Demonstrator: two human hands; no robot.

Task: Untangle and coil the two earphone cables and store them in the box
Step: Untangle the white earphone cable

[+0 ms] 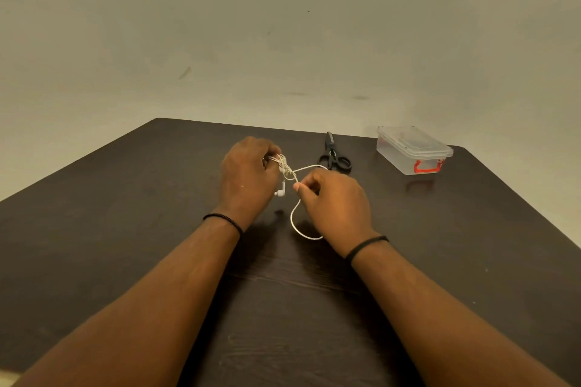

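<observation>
The left hand (pixel 248 173) clenches a thin white cable (pixel 287 170) bundle above the dark surface (pixel 125 229); the right hand (pixel 333 201) pinches its slack loop. A hard tug would likely tighten the knot; the dangling earbud (pixel 280 192) may snag; the clear, red-latched box (pixel 413 151) sits closed, far right, behind black scissors (pixel 334 155).

Dim, warm yellowish light, rather even. Soft dark shadows on the counter (pixel 125 229) under both forearms. Faint sheen on the dark surface near the front. Strong wide-angle bending toward the edges. Slightly soft, grainy detail everywhere.
</observation>
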